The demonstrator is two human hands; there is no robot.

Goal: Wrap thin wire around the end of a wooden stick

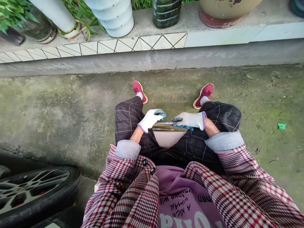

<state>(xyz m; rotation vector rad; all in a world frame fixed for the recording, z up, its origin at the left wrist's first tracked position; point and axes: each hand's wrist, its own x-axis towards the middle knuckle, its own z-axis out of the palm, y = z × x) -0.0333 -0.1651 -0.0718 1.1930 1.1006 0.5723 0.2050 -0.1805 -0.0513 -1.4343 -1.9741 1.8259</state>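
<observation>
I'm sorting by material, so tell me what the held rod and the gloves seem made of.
Held rod: probably metal, grey, with a bright, ridged stretch. Gloves: likely matte knit fabric, pale with purple edging; the blue finger areas suggest a rubbery coating.

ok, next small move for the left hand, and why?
Probably close the left hand around the silvery rod to steady it: the rod runs into the right hand's grip, while the left sits curled beside it, contact unclear.

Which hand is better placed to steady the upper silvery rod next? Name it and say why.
The right hand, probably: it grips the upper silvery rod, while the left hand curls near it, contact unclear.
</observation>
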